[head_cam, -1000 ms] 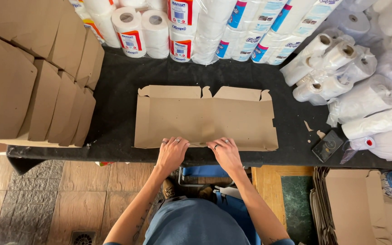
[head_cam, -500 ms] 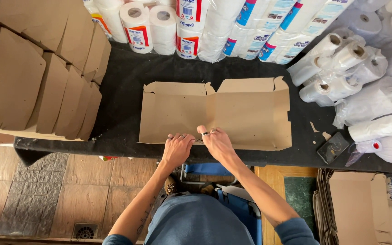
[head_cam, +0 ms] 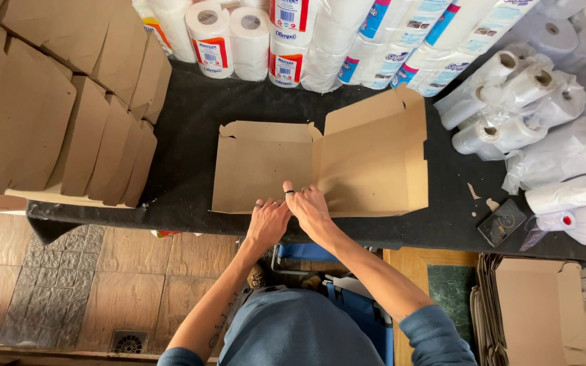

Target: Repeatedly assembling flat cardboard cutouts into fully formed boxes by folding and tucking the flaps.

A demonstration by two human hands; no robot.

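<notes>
A flat brown cardboard box blank point(head_cam: 367, 159) lies on the black table point(head_cam: 191, 129), its right half raised and tilted up along a middle crease. My left hand point(head_cam: 267, 222) rests on the near edge of the left half, fingers spread. My right hand point(head_cam: 308, 205), with a dark ring, presses at the crease on the near edge, fingers pinching the cardboard.
A stack of folded brown cartons point(head_cam: 55, 108) leans at the left. Wrapped paper rolls point(head_cam: 286, 34) line the back and plastic-wrapped rolls point(head_cam: 517, 108) pile at the right. A small dark flat object point(head_cam: 502, 222) lies near the table's front edge. More flat cardboard point(head_cam: 537, 312) sits on the floor at lower right.
The cardboard blank lay flat; its right half has been lifted and folded upward along the middle. My right hand moved left toward the crease, close beside my left hand.
</notes>
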